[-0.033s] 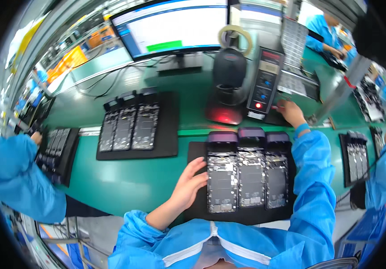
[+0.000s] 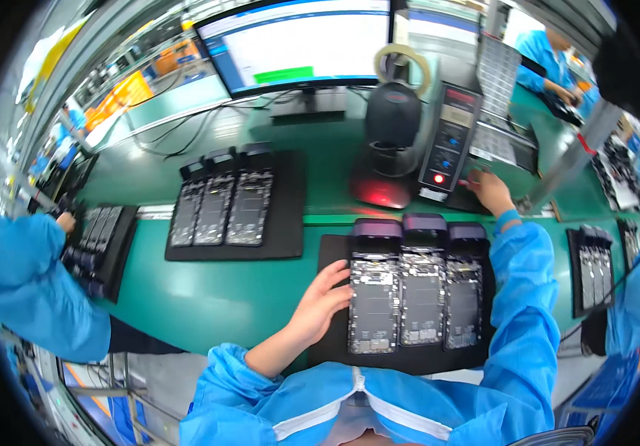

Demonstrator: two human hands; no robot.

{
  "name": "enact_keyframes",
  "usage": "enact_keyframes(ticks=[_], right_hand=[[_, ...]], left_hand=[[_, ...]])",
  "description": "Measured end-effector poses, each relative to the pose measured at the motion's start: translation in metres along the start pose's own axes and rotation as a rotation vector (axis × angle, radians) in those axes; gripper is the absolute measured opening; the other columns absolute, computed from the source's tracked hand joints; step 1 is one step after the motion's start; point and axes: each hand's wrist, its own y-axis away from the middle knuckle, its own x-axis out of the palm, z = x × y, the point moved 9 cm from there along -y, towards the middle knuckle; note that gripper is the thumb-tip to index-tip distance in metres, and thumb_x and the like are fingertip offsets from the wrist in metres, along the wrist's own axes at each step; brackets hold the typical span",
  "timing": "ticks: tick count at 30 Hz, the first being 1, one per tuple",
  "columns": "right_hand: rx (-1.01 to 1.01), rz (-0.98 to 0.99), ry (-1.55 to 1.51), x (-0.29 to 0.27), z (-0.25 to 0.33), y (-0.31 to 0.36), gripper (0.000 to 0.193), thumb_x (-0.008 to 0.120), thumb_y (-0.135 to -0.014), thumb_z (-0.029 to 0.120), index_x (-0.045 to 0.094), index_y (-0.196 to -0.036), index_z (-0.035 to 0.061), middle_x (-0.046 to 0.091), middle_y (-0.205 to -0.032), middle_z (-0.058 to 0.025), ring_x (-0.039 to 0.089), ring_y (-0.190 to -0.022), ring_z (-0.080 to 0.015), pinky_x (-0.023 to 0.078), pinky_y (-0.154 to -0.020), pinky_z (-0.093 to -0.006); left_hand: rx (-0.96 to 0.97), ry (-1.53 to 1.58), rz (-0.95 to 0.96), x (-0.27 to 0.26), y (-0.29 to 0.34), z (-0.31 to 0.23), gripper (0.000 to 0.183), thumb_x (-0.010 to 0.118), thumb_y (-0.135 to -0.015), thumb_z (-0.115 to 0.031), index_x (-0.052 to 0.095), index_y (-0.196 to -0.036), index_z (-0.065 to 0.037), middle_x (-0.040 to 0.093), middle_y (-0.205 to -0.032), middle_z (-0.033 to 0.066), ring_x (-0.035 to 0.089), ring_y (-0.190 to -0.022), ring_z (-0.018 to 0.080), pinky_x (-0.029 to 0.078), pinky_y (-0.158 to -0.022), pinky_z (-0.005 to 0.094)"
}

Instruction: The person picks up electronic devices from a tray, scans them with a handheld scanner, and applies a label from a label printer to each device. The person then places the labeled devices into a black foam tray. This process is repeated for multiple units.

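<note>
Three opened phones lie side by side on a black mat in front of me: a left phone (image 2: 374, 308), a middle phone (image 2: 421, 301) and a right phone (image 2: 463, 305). Their bare circuit boards and dark batteries face up, with the lifted screen parts standing at the far ends. My left hand (image 2: 318, 306) rests at the left phone's outer edge, fingers extended and apart, not wrapped round it. Beyond the mat, my right hand (image 2: 492, 192) is beside a black control box (image 2: 450, 141) with a lit red lamp. Its fingers are bent together; anything between them is too small to name.
A second black mat (image 2: 288, 215) with three more opened phones lies to the left. Behind stand a dark scanner (image 2: 392, 119) on a red-lit base, a tape roll (image 2: 425, 74) and a monitor (image 2: 297, 44). Co-workers' blue sleeves (image 2: 30, 275) appear at both sides.
The whole scene sits slightly further right in the picture. Both hands keep the same places relative to the phones and the control box.
</note>
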Motion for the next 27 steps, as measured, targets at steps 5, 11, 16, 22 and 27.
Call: enact_keyframes(ticks=[5,11,16,22,27], right_hand=[[0.0,-0.072,0.216,-0.025,-0.003,0.021,0.017,0.055,-0.078,0.023,0.053,-0.085,0.0073,0.054,-0.086,-0.0123,0.056,-0.077,-0.0316,0.046,-0.063,-0.0423],[0.137,-0.254,-0.179,-0.101,-0.004,0.102,0.01,0.045,-0.087,0.016,0.045,-0.088,0.0055,0.052,-0.08,-0.0111,0.055,-0.073,-0.0283,0.043,-0.059,-0.0365],[-0.036,-0.469,-1.242,-0.153,0.042,0.093,0.01,0.047,-0.079,0.0,0.04,-0.078,0.0077,0.035,-0.07,0.0041,0.032,-0.061,-0.0035,0.028,-0.053,-0.0187],[0.086,-0.6,-1.397,-0.15,0.031,0.029,0.005,0.052,-0.075,0.005,0.054,-0.072,0.0013,0.052,-0.062,0.0006,0.046,-0.055,-0.0062,0.038,-0.052,-0.0207],[0.084,-0.657,-1.165,-0.13,0.011,0.016,0.009,0.053,-0.072,0.007,0.054,-0.066,0.0008,0.052,-0.058,-0.0002,0.045,-0.053,-0.0051,0.036,-0.05,-0.0195]], left_hand=[[0.056,-0.257,0.117,0.0,-0.003,0.002,0.072,0.057,-0.077,-0.003,0.016,-0.136,-0.008,0.023,-0.135,0.0177,0.033,-0.12,0.0286,0.036,-0.093,0.0357],[0.127,-0.381,0.221,0.008,0.001,0.001,0.068,0.057,-0.079,-0.006,0.018,-0.135,-0.007,0.03,-0.132,0.017,0.035,-0.119,0.0306,0.037,-0.092,0.0365],[0.434,-0.717,0.025,-0.002,0.005,-0.021,0.057,0.06,-0.073,-0.005,0.036,-0.125,-0.003,0.036,-0.127,0.0132,0.043,-0.11,0.0263,0.039,-0.088,0.0341],[0.49,-0.764,-0.017,-0.007,0.001,-0.025,0.047,0.053,-0.074,0.002,0.042,-0.12,-0.002,0.039,-0.125,0.0072,0.044,-0.105,0.0185,0.038,-0.086,0.0279],[0.484,-0.721,-0.08,-0.014,-0.003,-0.026,0.041,0.056,-0.072,0.001,0.048,-0.112,-0.002,0.046,-0.119,0.0099,0.049,-0.101,0.0191,0.041,-0.081,0.0278]])
